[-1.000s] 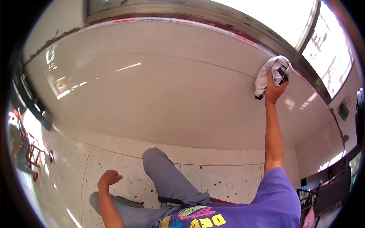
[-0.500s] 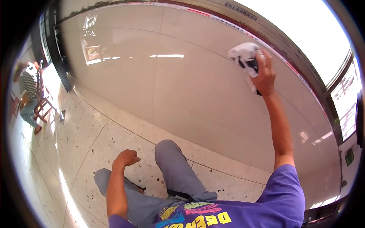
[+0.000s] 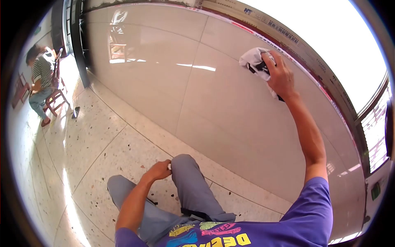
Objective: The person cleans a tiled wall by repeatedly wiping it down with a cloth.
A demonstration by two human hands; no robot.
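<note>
High on the pale tiled wall panel [image 3: 230, 103], my right hand [image 3: 282, 76] presses a crumpled white-and-black cloth [image 3: 256, 61] flat against the surface. Its fingers are wrapped over the cloth, and a loose end hangs down below the palm. My left hand [image 3: 159, 169] is down by my bent knee [image 3: 184, 164], its fingers curled closed at the inner side of the grey trouser leg. No object shows in it.
A red-and-white printed tape strip [image 3: 263, 39] runs along the panel's top edge, below a bright window [image 3: 329, 24]. At the far left a person [image 3: 42, 78] sits on a wooden chair [image 3: 57, 96]. Speckled floor tiles [image 3: 94, 140] lie beneath me.
My right hand has slid the cloth slightly left along the panel. My left hand has moved right, up to the knee. The whole view has shifted a little.
</note>
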